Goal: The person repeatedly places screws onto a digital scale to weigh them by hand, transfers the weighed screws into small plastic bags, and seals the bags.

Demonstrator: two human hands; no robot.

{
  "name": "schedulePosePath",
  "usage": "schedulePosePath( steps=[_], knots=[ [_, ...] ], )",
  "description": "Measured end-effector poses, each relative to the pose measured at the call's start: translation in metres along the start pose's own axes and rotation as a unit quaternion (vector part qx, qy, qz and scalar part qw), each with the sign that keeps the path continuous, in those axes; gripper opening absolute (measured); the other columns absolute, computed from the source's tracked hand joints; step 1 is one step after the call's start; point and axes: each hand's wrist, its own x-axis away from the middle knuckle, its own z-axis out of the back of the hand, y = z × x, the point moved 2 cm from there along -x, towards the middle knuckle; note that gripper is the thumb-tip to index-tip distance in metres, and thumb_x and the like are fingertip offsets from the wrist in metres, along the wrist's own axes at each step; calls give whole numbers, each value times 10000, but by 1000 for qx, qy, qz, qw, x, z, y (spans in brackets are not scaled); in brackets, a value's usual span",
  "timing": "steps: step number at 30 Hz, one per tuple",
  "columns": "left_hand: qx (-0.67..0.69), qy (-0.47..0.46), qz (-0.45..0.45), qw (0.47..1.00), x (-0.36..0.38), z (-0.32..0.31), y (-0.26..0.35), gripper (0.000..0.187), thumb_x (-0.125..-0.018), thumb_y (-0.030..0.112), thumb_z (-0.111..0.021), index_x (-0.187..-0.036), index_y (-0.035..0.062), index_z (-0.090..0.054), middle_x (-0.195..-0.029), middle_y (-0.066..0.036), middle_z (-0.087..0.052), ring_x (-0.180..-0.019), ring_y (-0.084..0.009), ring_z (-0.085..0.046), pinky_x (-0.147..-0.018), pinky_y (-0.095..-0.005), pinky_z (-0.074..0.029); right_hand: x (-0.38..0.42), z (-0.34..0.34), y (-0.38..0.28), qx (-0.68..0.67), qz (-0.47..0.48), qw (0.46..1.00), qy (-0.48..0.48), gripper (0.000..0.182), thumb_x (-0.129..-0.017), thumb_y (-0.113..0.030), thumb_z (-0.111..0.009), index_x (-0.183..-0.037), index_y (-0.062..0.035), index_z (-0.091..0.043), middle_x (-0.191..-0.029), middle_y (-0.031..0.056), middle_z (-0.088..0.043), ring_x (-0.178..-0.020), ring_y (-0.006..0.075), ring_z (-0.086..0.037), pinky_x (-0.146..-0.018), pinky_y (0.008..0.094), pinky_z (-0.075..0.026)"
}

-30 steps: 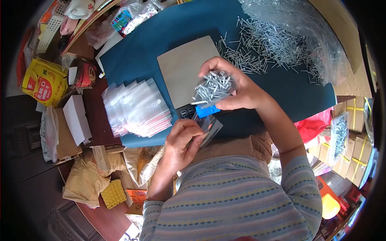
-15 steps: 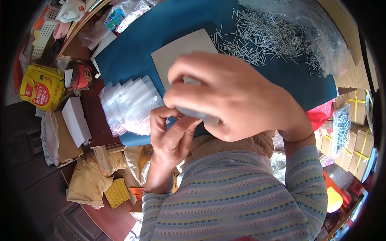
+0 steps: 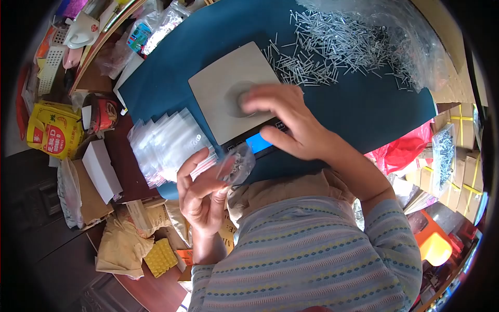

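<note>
My left hand (image 3: 202, 200) pinches a small clear plastic bag (image 3: 236, 165) with a few small metal pieces inside, held in front of the scale's near edge. My right hand (image 3: 291, 117) is over the digital scale (image 3: 213, 86), its thumb apart from the fingers and its fingertips smeared by motion. Under those fingertips, a round grey dish (image 3: 236, 101) shows on the scale's plate. A fanned stack of clear zip bags (image 3: 166, 145) lies left of the scale. Beyond it, at the back right, spreads a pile of screws (image 3: 343, 49).
A large clear plastic sheet (image 3: 429, 57) borders the screw pile on the blue table (image 3: 364, 112). Left of the table stand a yellow bag (image 3: 54, 130) and a white box (image 3: 102, 169). A red plastic bag (image 3: 400, 151) and cartons (image 3: 462, 182) are at the right.
My right hand has moved away from my left, carrying the grey dish to the scale. My left hand has shifted slightly left and down, and the small bag in it now shows.
</note>
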Motion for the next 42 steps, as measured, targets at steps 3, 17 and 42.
schedulePosePath(
  steps=[3, 17, 42],
  knots=[
    [-14, -67, -54, 996, 5, 3, 1, 94, -881, 70, -650, -909, -18, -628, -1279, -321, -442, -1005, -401, -650, -809, -396, -598, 17, 8, -21, -121, 2, 987, -107, 176, -866, -231, -670, -983, -119, -602, -974, 39, -619, -958, 225, -579, -874, 409, -384],
    [92, -187, 37, 977, 30, -24, 7, 192, -754, -88, -689, -927, -10, -659, -1220, -246, -525, -1022, -365, -651, -759, -359, -575, 62, 28, -54, -58, 100, 986, -122, 159, -689, -98, -719, -746, -82, -571, -728, 7, -534, -671, 172, -551, -706, 343, -425],
    [10, -159, 133, 978, 20, -15, 8, 172, -717, -103, -716, -849, -17, -648, -932, -137, -681, -1022, -293, -653, -841, -371, -525, 45, 22, -60, -8, 134, 990, -51, 347, -703, -253, -780, -595, -111, -483, -611, -14, -420, -567, 143, -480, -685, 319, -416]
  ],
)
